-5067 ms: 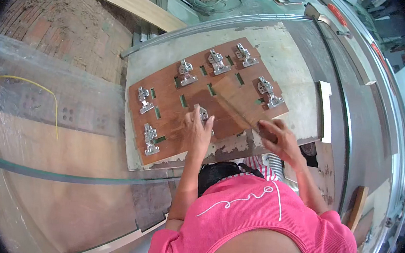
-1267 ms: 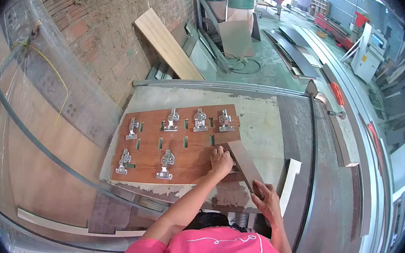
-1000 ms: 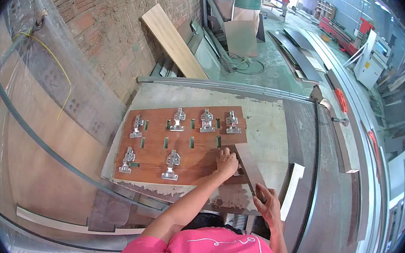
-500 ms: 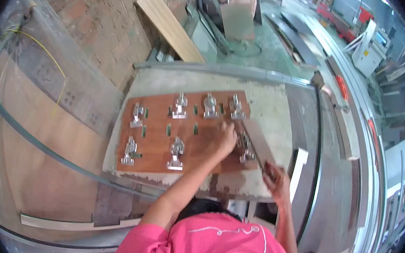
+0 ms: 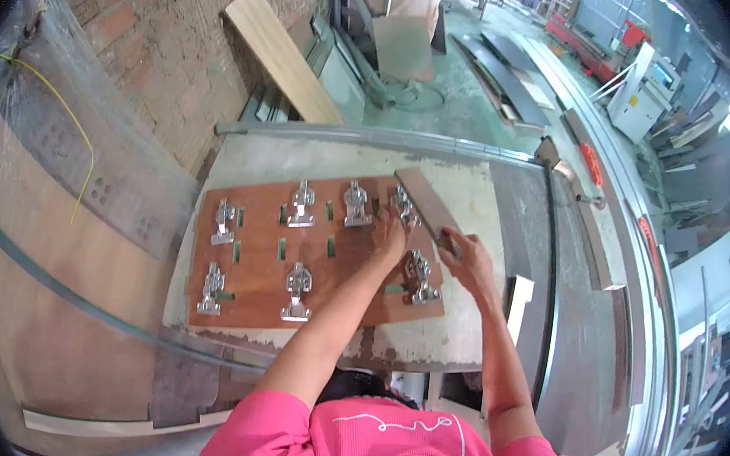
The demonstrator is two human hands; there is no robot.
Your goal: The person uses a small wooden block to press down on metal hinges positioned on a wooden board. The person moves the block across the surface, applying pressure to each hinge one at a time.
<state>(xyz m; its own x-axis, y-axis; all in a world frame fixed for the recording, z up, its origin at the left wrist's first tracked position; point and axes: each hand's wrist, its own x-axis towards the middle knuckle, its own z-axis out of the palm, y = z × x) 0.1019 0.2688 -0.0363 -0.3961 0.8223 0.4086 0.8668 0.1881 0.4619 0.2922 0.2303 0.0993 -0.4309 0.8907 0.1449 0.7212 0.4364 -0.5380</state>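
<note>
A brown wooden board (image 5: 258, 284) lies flat on the worktable (image 5: 451, 342), with several metal hinges (image 5: 296, 290) set on it beside green-lined slots. My left hand (image 5: 392, 235) rests flat on the board's right part, next to one hinge at the top right (image 5: 402, 203). Another hinge (image 5: 419, 279) lies just below my hands. My right hand (image 5: 459, 255) grips the near end of a narrow dark wooden strip (image 5: 422, 200), which slants up and left over the board's top right corner.
A brick wall (image 5: 161, 59) and a plastic-covered panel (image 5: 40, 223) stand at the left. A light plank (image 5: 277, 48) leans behind the table. A white notched piece (image 5: 518, 297) lies at the table's right. Dark boards (image 5: 503, 74) and machines (image 5: 632, 100) fill the floor beyond.
My right hand has slid the dark strip away from me, from the board's right edge up to its top right corner, uncovering a hinge. My left hand moved up with it.
</note>
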